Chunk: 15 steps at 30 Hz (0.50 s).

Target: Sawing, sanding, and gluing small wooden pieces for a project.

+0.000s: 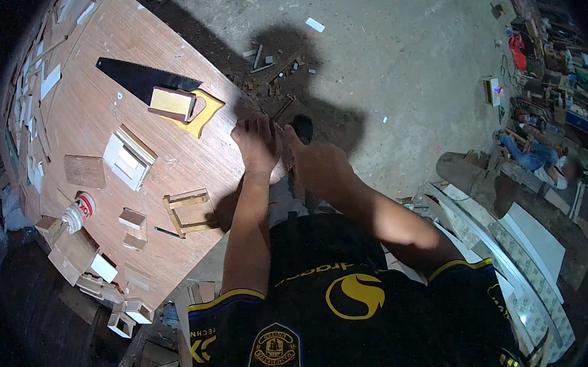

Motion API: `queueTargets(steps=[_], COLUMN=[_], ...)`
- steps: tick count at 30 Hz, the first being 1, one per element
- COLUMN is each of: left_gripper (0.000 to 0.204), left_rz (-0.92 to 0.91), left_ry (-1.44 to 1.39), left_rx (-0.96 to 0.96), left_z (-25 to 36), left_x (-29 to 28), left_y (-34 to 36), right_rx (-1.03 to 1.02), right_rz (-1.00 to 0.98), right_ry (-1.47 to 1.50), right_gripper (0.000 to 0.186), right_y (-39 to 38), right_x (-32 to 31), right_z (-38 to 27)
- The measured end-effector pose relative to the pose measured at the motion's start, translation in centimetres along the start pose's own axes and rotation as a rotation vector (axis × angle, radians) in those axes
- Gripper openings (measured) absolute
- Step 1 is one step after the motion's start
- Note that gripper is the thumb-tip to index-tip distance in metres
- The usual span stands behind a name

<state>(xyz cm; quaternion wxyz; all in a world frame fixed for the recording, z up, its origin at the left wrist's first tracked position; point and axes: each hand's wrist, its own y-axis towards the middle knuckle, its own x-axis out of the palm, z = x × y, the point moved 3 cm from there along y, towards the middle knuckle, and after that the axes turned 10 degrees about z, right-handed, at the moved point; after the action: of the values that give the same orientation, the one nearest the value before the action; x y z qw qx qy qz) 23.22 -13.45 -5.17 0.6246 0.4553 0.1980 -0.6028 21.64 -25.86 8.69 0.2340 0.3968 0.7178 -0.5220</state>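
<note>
Fingers (242, 127) of two hands, the left hand (260, 152) and the right hand (321, 165), are curled in close together; their exact grip cannot be told. Largest around them is one wooden table (191, 149), by whose edge they are; on it lie one saw (136, 75), one open wooden frame (199, 225), one white-and-red tub (78, 214) and one pen (167, 232). One thin brown stick (285, 108) seems to jut from between the hands, its long axis slanting away from the body and rightward.
</note>
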Motion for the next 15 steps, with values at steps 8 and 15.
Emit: queueTargets(steps=[8, 15], left_gripper=[0.015, 0.016], left_rz=[-0.144, -0.128], left_ry=[0.115, 0.032], left_rx=[-0.098, -0.096], left_z=[0.3, 0.3], left_x=[0.5, 0.4], left_y=[0.2, 0.3], right_rx=[-0.032, -0.035], right_rz=[-0.018, 0.013], right_ry=[-0.035, -0.062], right_gripper=[0.062, 0.064], right_y=[0.7, 1.4], right_x=[0.0, 1.0], right_z=[-0.3, 0.3])
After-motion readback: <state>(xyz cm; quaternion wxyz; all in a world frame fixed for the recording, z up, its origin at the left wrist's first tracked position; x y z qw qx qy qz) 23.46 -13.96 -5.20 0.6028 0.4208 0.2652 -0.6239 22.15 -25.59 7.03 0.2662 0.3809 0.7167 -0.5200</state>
